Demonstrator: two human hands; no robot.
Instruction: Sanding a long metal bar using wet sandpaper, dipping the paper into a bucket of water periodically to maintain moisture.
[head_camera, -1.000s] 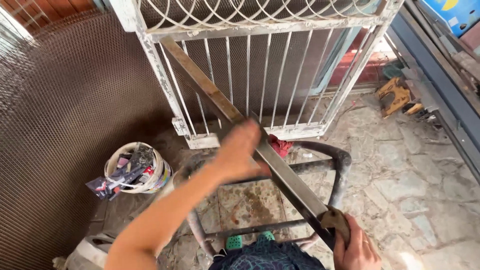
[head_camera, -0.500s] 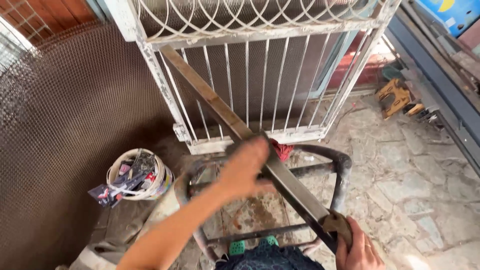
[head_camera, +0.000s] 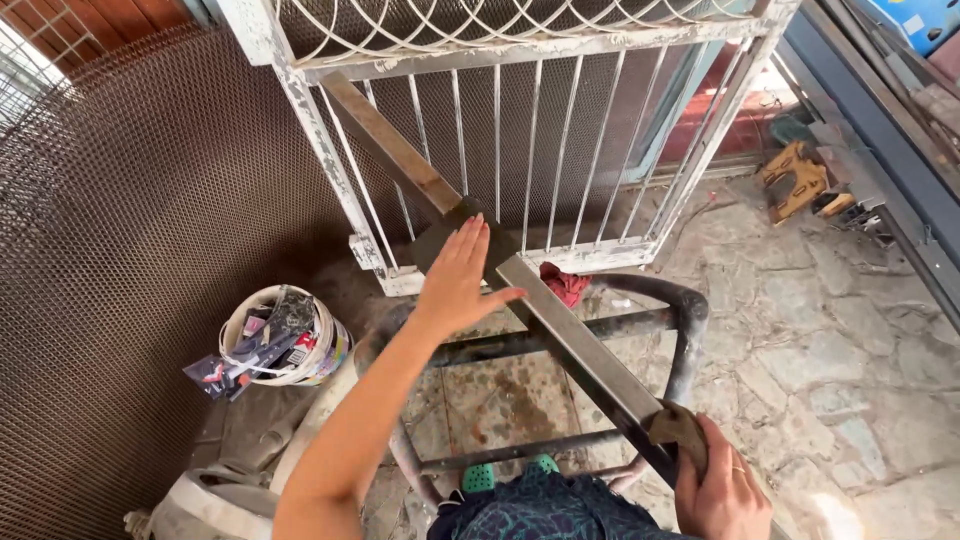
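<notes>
On the long metal bar (head_camera: 560, 330), the left hand (head_camera: 455, 280) has slid higher, flat and open; the right hand (head_camera: 722, 490) still grips its end.

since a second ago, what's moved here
The left hand slid up the long metal bar, away from the body toward the white grille, pressing a dark sheet flat on it. The right hand stayed gripping the bar's near end. The bar, the bucket and the tube frame kept their places.
</notes>
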